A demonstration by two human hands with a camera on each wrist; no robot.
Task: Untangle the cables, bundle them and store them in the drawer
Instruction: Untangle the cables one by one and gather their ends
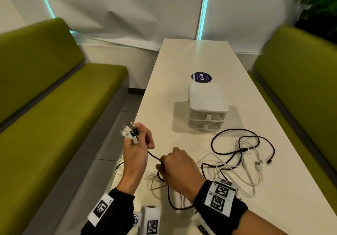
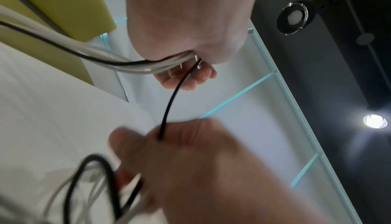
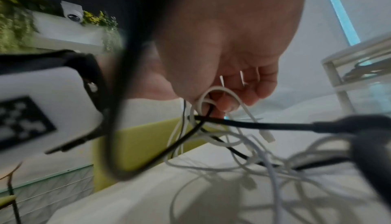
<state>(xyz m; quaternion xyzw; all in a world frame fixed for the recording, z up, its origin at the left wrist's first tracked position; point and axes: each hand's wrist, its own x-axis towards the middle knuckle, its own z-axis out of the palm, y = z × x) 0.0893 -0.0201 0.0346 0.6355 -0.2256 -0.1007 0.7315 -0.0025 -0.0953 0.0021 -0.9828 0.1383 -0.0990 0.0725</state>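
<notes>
My left hand [image 1: 138, 140] is raised over the table's left edge and grips a bunch of white and black cable plugs [image 1: 129, 132]. Their cords [image 2: 118, 62] run out under the palm. A thin black cable [image 1: 154, 156] stretches from that hand to my right hand [image 1: 165, 168], whose fingers are curled round it. White loops [image 3: 213, 93] hang at the right fingers [image 3: 257, 85]. The remaining tangle of black and white cables [image 1: 237, 159] lies on the white table [image 1: 191, 57]. A small white two-drawer unit [image 1: 207, 99] stands behind it, both drawers closed.
A round blue sticker [image 1: 201, 77] lies beyond the drawer unit. Green benches [image 1: 54, 107] flank the table on both sides. A plant [image 1: 321, 6] stands at the back right. Loose plug ends [image 1: 259, 165] rest at the tangle's right.
</notes>
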